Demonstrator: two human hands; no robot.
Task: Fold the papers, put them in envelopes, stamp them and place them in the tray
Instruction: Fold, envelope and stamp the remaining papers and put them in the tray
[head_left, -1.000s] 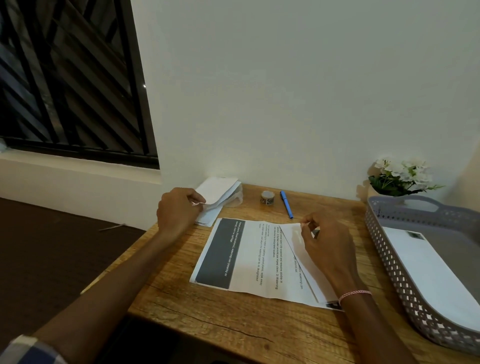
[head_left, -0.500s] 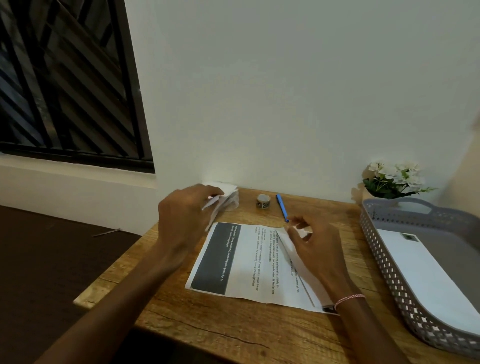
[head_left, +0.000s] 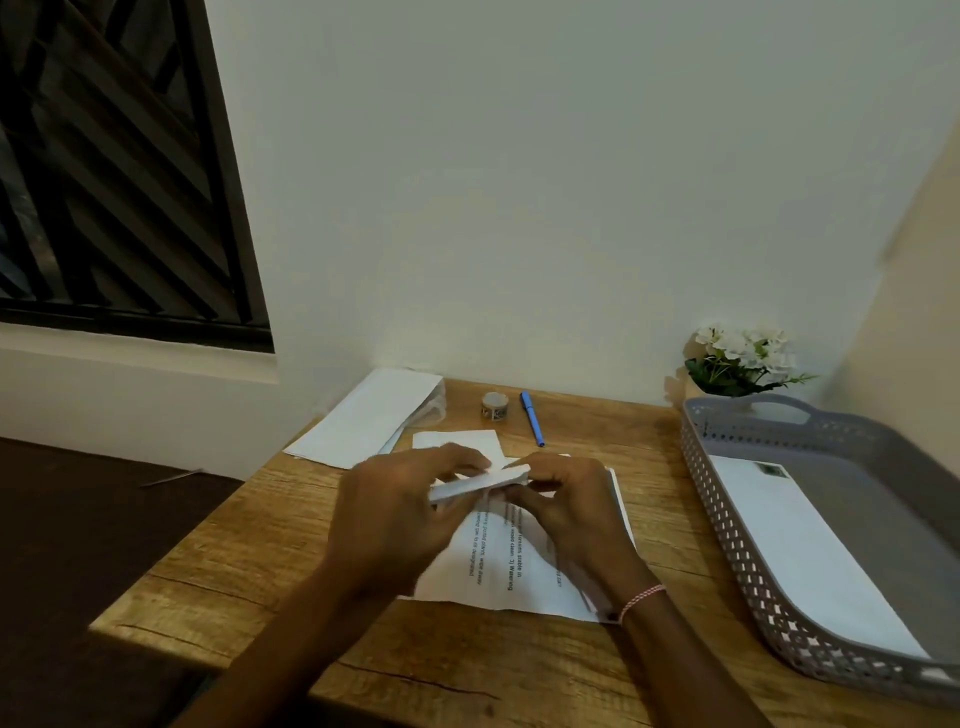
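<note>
Wooden desk (head_left: 519, 660) against a pale wall holds my work. My left hand (head_left: 395, 519) and right hand (head_left: 566, 512) meet above a printed sheet (head_left: 506, 564), fingers of both pinching a white envelope (head_left: 480, 484) seen edge-on, lifted off the paper. Behind lie spare envelopes (head_left: 366, 418), a tape roll (head_left: 494, 406) and a blue pen (head_left: 532, 418). At right, a grey tray (head_left: 727, 514) holds one stamped envelope (head_left: 800, 551).
</note>
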